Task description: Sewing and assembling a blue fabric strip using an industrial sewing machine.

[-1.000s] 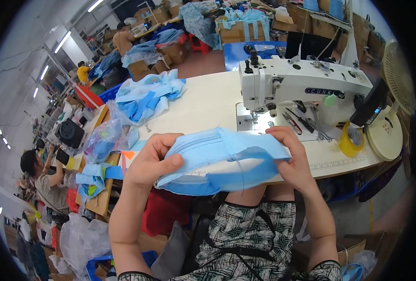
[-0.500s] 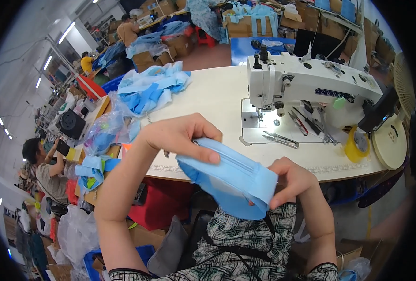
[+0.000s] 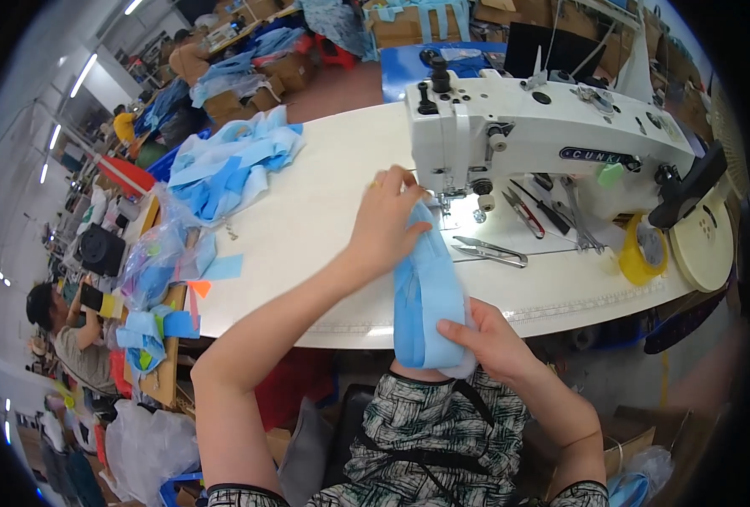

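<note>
A light blue fabric piece with a zipper strip (image 3: pixel 426 291), like a pouch in the making, hangs lengthwise between my two hands. My left hand (image 3: pixel 389 221) is closed on its far end, close to the needle area of the white sewing machine (image 3: pixel 544 135). Around the near end, my right hand (image 3: pixel 495 342) is wrapped with the thumb on top of the cloth. The near end reaches past the table edge, above my lap. Whether the far end lies under the presser foot is hidden by my left fingers.
Silver thread snips (image 3: pixel 491 252), red-handled snips (image 3: pixel 524 213), a screwdriver (image 3: pixel 544 207) and a yellow tape roll (image 3: pixel 643 251) lie on the table's right side. Blue fabric pieces (image 3: pixel 231 165) are heaped at the far left. Another person (image 3: pixel 79 338) sits at left.
The blue fabric piece has been turned from slanting sideways to pointing away from me. My left hand has carried its far end up to the machine's needle area.
</note>
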A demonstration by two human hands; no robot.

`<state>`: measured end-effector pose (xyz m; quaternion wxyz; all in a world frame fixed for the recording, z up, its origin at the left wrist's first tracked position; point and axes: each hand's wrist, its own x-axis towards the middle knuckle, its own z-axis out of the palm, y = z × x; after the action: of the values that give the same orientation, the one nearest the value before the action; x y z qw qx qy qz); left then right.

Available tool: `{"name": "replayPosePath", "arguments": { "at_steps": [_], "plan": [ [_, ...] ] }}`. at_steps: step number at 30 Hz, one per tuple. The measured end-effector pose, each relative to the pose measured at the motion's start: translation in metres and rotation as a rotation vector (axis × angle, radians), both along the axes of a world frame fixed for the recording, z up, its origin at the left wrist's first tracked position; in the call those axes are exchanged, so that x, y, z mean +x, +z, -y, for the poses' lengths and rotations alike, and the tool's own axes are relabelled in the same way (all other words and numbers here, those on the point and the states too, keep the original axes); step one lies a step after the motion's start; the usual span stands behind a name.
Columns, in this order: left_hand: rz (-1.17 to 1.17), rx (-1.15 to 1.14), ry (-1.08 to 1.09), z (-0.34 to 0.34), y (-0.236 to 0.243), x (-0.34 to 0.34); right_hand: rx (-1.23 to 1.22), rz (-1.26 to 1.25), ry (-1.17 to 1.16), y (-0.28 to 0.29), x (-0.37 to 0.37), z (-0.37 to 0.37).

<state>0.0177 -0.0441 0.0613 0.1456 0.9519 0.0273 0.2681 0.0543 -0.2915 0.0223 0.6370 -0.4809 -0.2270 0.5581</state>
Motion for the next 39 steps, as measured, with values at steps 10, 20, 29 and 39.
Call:
{"name": "replayPosePath", "arguments": {
  "at_steps": [10, 20, 29, 39],
  "plan": [
    [-0.484, -0.622, -0.404, 0.023, -0.012, -0.034, -0.173, 0.46, -0.107, 0.025, 0.041, 0.011],
    [-0.439, -0.414, -0.353, 0.005, -0.018, -0.031, -0.082, 1.758, -0.278, 0.003, 0.099, 0.008],
    [-0.389, -0.346, -0.31, 0.005, -0.02, -0.021, 0.159, 1.685, -0.137, -0.002, 0.084, -0.017],
    [-0.209, -0.408, -0.26, 0.008, -0.036, -0.026, 0.099, 1.593, -0.33, -0.009, 0.082, -0.043]
  ]
}}
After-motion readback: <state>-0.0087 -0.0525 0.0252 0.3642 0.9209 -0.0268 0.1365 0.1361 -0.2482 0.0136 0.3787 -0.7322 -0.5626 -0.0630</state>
